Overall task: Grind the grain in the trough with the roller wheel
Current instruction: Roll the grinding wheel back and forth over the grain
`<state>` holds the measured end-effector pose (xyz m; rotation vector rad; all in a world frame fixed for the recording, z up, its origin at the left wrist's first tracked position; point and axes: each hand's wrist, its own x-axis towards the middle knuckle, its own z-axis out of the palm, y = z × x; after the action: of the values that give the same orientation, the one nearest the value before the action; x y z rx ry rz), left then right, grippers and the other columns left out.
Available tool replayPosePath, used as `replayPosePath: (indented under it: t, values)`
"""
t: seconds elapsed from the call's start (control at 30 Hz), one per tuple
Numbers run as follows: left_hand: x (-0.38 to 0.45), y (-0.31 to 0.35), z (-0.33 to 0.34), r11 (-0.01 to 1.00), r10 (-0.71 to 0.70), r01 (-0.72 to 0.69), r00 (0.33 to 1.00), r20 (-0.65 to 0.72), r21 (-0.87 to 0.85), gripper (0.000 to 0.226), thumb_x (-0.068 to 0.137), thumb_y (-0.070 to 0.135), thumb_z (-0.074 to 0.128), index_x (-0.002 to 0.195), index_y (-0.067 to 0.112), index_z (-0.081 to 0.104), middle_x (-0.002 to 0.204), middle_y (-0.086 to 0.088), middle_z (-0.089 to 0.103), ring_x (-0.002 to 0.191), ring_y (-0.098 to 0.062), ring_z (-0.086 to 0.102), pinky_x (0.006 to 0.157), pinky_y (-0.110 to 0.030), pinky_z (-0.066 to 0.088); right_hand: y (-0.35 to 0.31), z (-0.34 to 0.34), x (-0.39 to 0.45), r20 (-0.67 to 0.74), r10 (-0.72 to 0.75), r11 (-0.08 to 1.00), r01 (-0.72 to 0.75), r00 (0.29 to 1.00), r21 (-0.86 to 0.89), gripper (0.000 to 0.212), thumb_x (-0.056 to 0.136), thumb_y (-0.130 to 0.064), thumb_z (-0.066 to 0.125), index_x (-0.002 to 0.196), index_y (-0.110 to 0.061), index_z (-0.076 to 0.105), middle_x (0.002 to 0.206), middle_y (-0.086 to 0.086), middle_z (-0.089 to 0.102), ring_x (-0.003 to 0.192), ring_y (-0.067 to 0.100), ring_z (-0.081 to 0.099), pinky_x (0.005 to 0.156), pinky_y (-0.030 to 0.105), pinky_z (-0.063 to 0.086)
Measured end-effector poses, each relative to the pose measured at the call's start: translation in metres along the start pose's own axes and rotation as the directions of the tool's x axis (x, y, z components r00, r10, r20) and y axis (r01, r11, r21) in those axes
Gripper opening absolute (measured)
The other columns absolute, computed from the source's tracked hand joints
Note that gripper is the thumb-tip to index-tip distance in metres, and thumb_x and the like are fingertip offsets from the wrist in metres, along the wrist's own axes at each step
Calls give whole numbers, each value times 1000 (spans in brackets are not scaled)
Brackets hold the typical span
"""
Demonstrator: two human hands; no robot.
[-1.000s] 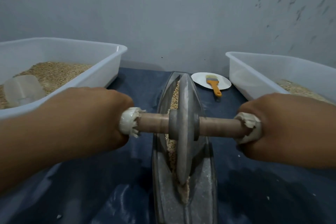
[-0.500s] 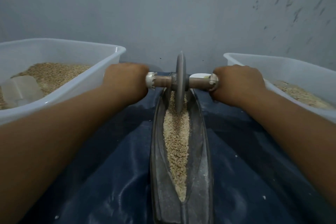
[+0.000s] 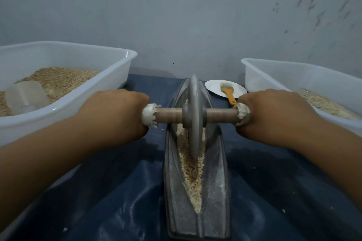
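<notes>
Both fists are wrapped tight on the axle here: the left hand (image 3: 115, 115) grips the wooden handle (image 3: 169, 115) at its pale, wrapped left end, and the right hand (image 3: 272, 117) grips the matching right end. Between them stands the roller wheel (image 3: 194, 117), upright on its edge, its lower rim down in the trough (image 3: 213, 191) about midway along. The grain (image 3: 191, 170) lies in a narrow strip down the groove, from beside the wheel to the near tip. The trough's inner walls look dusted with pale powder, though the soft focus makes that hard to confirm.

The trough runs lengthwise on a dark blue sheet (image 3: 107, 201). To the left sits a white tub (image 3: 121, 76) of grain with a translucent scoop (image 3: 26, 97) in it. To the right, a second tub (image 3: 274, 76) with grain. By the wall, a white plate (image 3: 213, 87) carries an orange-handled brush (image 3: 229, 94).
</notes>
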<state>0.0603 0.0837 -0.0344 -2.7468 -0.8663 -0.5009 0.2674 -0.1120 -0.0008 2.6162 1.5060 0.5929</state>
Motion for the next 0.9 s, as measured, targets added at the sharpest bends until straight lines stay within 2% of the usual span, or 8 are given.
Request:
replayPosePath:
  t: [0.07, 0.17, 0.33, 0.43, 0.53, 0.63, 0.77, 0.9]
  values:
    - [-10, -9, 0, 998, 51, -50, 998, -37, 38, 21, 63, 47, 64, 65, 35, 47, 52, 13, 50, 46, 0, 46, 42, -18, 30, -3, -11, -17, 74, 9, 1000, -11, 997, 28, 17, 67, -46, 57, 67, -32, 49, 59, -11, 55, 53, 1, 47, 43, 23, 28]
    - [-16, -19, 2, 988, 125, -120, 991, -43, 95, 23, 55, 57, 54, 65, 38, 44, 43, 14, 44, 36, -1, 42, 35, -16, 36, -5, -24, -39, 160, 18, 998, -28, 987, 63, 16, 64, -52, 55, 75, -42, 49, 57, -14, 55, 52, -1, 48, 44, 21, 31]
    - [-15, -23, 5, 976, 178, -171, 983, -42, 134, 29, 51, 63, 50, 66, 40, 39, 40, 15, 36, 31, -2, 36, 31, -16, 33, -2, -33, -58, 205, 9, 997, -25, 979, 78, 41, 49, -65, 32, 89, -60, 38, 63, -22, 57, 56, -3, 50, 49, 18, 35]
    - [-13, -16, -3, 966, 212, -191, 971, -108, 177, 22, 57, 53, 51, 62, 36, 37, 41, 12, 35, 32, -1, 30, 35, -11, 18, -1, -24, -53, 231, 10, 983, -52, 973, 176, 26, 58, -58, 48, 84, -57, 44, 68, -27, 58, 53, 0, 53, 47, 21, 39]
    - [-4, -5, -12, 959, 224, -181, 956, -190, 220, 25, 59, 42, 60, 57, 31, 38, 43, 12, 36, 37, 2, 24, 41, -12, 9, 2, -6, -38, 247, 27, 971, -83, 969, 222, 16, 65, -47, 58, 76, -54, 49, 58, -13, 59, 53, 2, 54, 47, 25, 39]
    - [16, -1, -8, 975, 156, -126, 974, -166, 182, 21, 71, 38, 63, 66, 30, 44, 55, 11, 45, 48, -5, 37, 44, -21, 19, 4, 15, -19, 184, 90, 969, -129, 979, 212, 12, 68, -47, 57, 68, -35, 53, 60, -11, 58, 56, 4, 54, 48, 26, 40]
    - [51, 4, -3, 986, 89, -66, 985, -149, 151, 18, 76, 32, 60, 73, 31, 42, 62, 10, 41, 63, -17, 43, 57, -27, 30, 13, 42, 19, 38, 158, 972, -163, 987, 170, 16, 70, -43, 53, 69, -28, 51, 64, -9, 57, 58, 10, 53, 51, 24, 38]
    - [73, 8, 2, 992, 28, -3, 981, -191, 127, 16, 77, 27, 60, 77, 27, 45, 70, 5, 50, 65, -21, 42, 60, -29, 31, 19, 53, 56, -34, 184, 969, -175, 982, 176, 15, 72, -42, 50, 70, -29, 45, 66, -10, 52, 63, 19, 53, 56, 28, 39]
